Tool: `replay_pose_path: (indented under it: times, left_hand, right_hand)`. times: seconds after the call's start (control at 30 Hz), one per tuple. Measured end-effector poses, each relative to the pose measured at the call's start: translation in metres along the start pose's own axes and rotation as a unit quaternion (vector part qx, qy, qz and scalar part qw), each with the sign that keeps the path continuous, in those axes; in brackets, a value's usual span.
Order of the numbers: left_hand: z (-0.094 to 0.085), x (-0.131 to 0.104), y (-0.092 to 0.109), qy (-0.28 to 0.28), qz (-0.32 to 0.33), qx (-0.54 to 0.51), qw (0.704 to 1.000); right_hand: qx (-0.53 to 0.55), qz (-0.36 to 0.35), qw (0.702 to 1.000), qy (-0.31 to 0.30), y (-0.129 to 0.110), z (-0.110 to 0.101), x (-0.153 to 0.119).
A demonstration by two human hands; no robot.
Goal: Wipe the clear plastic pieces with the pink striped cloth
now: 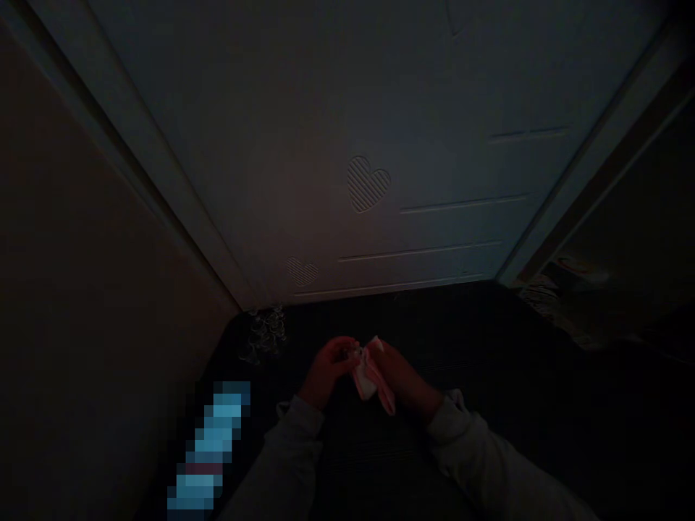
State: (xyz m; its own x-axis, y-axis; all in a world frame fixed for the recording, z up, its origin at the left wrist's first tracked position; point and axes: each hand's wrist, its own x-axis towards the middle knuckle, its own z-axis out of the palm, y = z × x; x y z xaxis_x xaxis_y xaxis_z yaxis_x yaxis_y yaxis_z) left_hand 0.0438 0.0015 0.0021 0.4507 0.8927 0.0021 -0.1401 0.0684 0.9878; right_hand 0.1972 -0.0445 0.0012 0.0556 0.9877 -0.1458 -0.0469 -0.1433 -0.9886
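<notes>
In dim light, my left hand (330, 365) pinches a small clear, glinting object (354, 354) between thumb and fingers; its exact kind is hard to make out. My right hand (399, 369) is closed on a pink-and-white cloth (369, 380), whose folds hang down between the two hands. The cloth's upper edge touches or nearly touches the clear object. Both hands are close together above a dark surface (369, 456). To the left, by the door's bottom corner, lies a pile of small clear pieces with curved, shiny edges (266, 333).
A pale door (271, 145) with embossed hearts and grooves stands just ahead. A wall (81, 253) rises at the left. At lower left glows a blurred-out bright rectangle (209, 449). Indistinct items (565, 289) lie in shadow at the right.
</notes>
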Motion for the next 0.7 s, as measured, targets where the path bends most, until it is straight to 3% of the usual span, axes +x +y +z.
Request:
replay_pose_path:
  times: [0.23, 0.7]
  left_hand:
    - [0.004, -0.001, 0.003, -0.018, 0.002, 0.013, 1.0]
    - [0.008, -0.003, 0.002, 0.015, -0.025, 0.006, 1.0]
  right_hand:
    - [0.009, -0.024, 0.999, 0.048, -0.003, 0.0, -0.001]
    - [-0.12, -0.126, 0.979, 0.109, -0.012, 0.001, -0.008]
